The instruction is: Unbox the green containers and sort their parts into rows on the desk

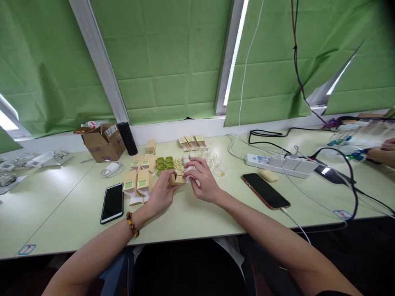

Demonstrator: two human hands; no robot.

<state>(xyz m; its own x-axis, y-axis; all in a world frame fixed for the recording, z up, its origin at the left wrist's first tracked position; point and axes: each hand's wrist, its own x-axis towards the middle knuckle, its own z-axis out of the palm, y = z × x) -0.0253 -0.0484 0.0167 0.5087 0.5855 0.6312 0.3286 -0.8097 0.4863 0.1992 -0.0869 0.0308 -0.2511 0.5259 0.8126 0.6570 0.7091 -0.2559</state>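
Observation:
A small tan cardboard box (179,180) is held low over the table, in front of me. My left hand (161,191) wraps round its left side, fingers closed on it. The curled fingers of my right hand (203,181) touch its right upper edge; whether they pinch a flap I cannot make out. Just beyond are green square trays (165,162) and small yellowish pieces (178,163). Clear plastic cups (216,162) stand past my right hand. Several tan cardboard boxes (143,183) with green labels and white flaps stand left of my left hand.
A phone (112,203) lies at left, another phone (265,191) at right beside a power strip (282,163) with trailing cables. Behind stand a brown carton (103,144), a black cylinder (127,139) and more small boxes (193,143). At far right is another person's hand (382,154).

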